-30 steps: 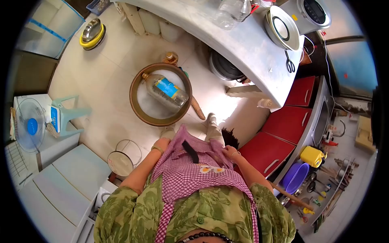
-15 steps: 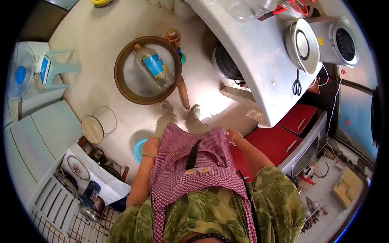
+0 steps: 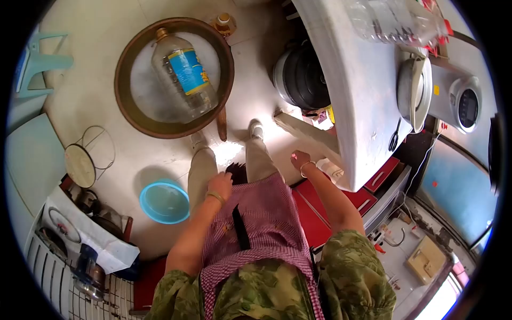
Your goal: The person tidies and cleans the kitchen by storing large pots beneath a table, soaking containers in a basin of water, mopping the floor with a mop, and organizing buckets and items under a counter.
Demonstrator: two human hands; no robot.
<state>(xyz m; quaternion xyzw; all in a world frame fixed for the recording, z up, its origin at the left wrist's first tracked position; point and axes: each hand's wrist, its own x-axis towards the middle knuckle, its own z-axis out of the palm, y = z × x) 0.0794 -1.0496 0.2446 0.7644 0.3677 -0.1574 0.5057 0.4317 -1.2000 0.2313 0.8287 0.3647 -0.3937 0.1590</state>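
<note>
While the left edge is taken up by a pale green stool, a wire stool with a round seat is seen next, on the tiled floor. Blue basin is set on the floor right of that. Farther from the person, the tub is set on the floor; a big clear bottle with a blue label is laid tilted across its white contents. A stick is seen at the tub's near right edge, a small bottle just beyond its far right.

Left grip is seen curled at the apron's upper left corner; whether cloth is pinched cannot be told. Apron, checked, is worn down the person's front, spread over the upper legs, between the forearms. Right grip is raised apart from the apron, fingers curled; how tightly cannot be told. A pot is partly hidden under the counter. On the counter: clear bottles, scissors, a bowl and, farthest right, a cooker.
</note>
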